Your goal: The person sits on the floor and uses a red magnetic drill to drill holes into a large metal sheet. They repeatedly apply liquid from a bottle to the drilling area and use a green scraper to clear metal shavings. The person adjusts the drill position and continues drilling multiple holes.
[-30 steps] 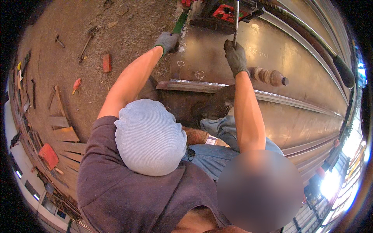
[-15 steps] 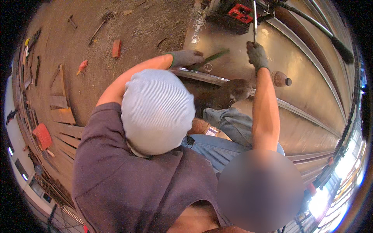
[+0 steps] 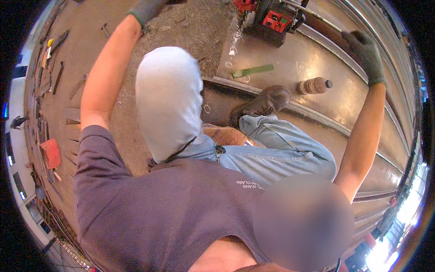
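My left hand (image 3: pixel 148 10), in a grey glove, reaches to the top edge above the dirt floor. Its fingers are mostly cut off there, beside a small dark shape. My gloved right hand (image 3: pixel 366 53) is stretched out over the steel at the upper right. Its fingers are curled around the end of a thin metal rod (image 3: pixel 304 9), which runs to a black and red machine (image 3: pixel 276 22). Between the hands, a flat green strip (image 3: pixel 253 70) lies on the steel plate (image 3: pixel 276 56). A plastic bottle (image 3: pixel 313 86) with a dark cap lies beside it.
My boot (image 3: pixel 274 99) rests by a raised metal edge (image 3: pixel 326 119) of the steel. Ribbed steel sections stretch along the right. On the dirt floor at left are a red block (image 3: pixel 50 153), a hammer (image 3: pixel 105 30) and several metal scraps.
My left hand has left the green strip and moved up and left. My right hand has swung right with the rod. The green strip now lies still; the bottle has turned and shifted.
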`<state>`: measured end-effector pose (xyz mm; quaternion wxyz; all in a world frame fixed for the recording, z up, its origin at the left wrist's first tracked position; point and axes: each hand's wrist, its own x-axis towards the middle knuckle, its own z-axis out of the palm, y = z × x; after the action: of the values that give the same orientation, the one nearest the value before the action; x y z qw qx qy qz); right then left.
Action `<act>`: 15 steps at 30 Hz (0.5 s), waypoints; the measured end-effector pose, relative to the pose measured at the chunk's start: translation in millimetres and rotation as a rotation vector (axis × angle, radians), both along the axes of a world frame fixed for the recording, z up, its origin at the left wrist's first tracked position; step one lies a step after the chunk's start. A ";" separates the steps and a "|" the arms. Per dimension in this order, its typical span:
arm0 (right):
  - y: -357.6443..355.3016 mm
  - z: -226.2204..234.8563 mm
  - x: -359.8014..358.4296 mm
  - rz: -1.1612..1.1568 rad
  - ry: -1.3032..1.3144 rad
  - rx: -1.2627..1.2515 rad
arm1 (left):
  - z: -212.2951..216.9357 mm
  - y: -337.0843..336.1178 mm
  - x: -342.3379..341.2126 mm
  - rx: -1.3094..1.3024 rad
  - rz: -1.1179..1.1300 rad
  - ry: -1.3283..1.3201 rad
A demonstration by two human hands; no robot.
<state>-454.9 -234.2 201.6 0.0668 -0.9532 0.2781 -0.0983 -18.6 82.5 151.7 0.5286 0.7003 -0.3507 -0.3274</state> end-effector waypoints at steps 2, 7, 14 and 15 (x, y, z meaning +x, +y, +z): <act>19.0 19.7 7.8 -0.047 0.058 -0.129 | 41.7 -11.4 -16.0 0.028 -0.072 -0.088; 21.3 42.1 32.6 -0.231 -0.253 -0.046 | 123.5 -39.1 -105.1 0.091 -0.297 -0.453; 101.2 87.9 63.3 0.090 -0.757 0.547 | 115.4 -118.2 -168.1 -0.160 -0.444 -0.635; 97.7 86.2 67.8 0.122 -0.789 0.531 | 128.8 -113.6 -181.8 -0.142 -0.462 -0.556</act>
<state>-387.2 -136.5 287.8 0.4141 -0.8076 0.1907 -0.3740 -200.4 -31.1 280.6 0.3725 0.6265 -0.6516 -0.2102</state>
